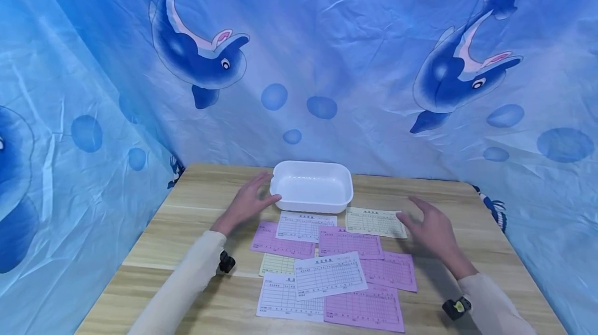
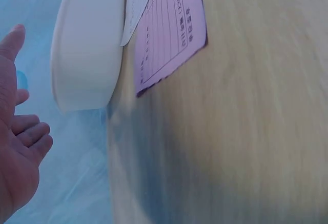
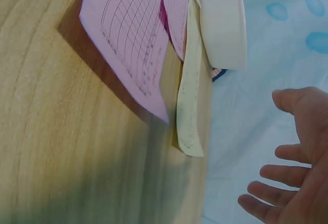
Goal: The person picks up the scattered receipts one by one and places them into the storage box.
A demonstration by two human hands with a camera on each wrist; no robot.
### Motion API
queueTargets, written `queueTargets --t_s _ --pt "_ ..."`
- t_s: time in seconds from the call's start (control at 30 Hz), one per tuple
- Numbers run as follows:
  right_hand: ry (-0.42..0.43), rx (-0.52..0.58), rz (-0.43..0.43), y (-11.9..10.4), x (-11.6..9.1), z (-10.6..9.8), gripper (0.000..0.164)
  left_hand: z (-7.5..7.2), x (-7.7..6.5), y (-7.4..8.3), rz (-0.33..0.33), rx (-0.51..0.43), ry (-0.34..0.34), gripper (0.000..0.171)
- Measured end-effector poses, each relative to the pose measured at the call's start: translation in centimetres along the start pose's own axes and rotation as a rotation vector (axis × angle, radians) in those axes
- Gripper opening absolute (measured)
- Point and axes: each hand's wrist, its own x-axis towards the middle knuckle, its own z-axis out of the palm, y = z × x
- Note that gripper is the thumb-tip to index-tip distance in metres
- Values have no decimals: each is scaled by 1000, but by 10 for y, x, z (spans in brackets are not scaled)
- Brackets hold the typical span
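Observation:
Beside the left end of a white plastic basin (image 1: pixel 312 205) hovers my left hand (image 1: pixel 249 201), its fingers spread and holding nothing; whether it touches the rim I cannot tell. My right hand (image 1: pixel 432 228) is held over the table near a pale yellow form (image 1: pixel 376 222), fingers extended and apart. Printed paper forms lie loosely overlapped in front of the basin: several pink ones, such as a pink form (image 1: pixel 390 271), plus white and yellow ones. Uppermost is a tilted white form (image 1: pixel 330 276). In the right wrist view, a pink sheet (image 3: pixel 128 44) has curled edges.
The forms and basin rest on a wood-grain table (image 1: pixel 187 215). A blue curtain (image 1: pixel 355 28) printed with dolphins hangs behind and at both sides. Each wrist carries a small black camera, such as the left wrist camera (image 1: pixel 227 262).

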Motion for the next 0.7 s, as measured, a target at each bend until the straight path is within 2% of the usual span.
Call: queueTargets --t_s 0.13,0.4,0.7 --pt "-40 83 81 4 3 2 76 9 4 -4 8 -50 -1 87" --pt "-139 219 162 15 11 13 75 14 8 -6 -30 -129 -6 82" --pt "-188 220 219 28 17 30 75 19 10 -13 -55 -151 -23 85"
